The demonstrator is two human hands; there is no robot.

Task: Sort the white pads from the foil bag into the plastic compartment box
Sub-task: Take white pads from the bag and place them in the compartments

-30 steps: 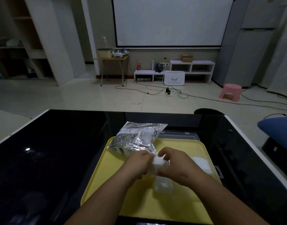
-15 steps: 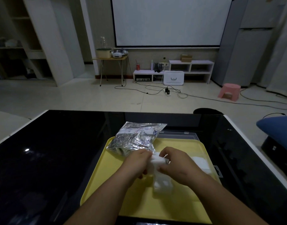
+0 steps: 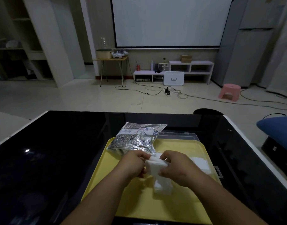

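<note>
A stack of white pads point(image 3: 156, 167) is held between my two hands above the yellow tray point(image 3: 177, 207). My left hand point(image 3: 134, 163) pinches its left side and my right hand point(image 3: 177, 168) grips its right side. More white pads point(image 3: 162, 186) lie on the tray just below the held stack. The crinkled foil bag point(image 3: 136, 138) lies on the tray's far left corner. The clear plastic compartment box point(image 3: 185, 136) sits open over the tray's right part, with white pads point(image 3: 199, 163) in a compartment right of my right hand.
The tray rests on a glossy black table point(image 3: 58, 159) with a white edge. A blue cushion point(image 3: 277, 129) lies off the table's right side. Beyond the table are tiled floor with cables point(image 3: 172, 93), a pink stool point(image 3: 229, 92) and a low white shelf.
Both hands have lifted the pad stack slightly and drawn it out, so more of the white stack shows between them. The bag and box have not moved.
</note>
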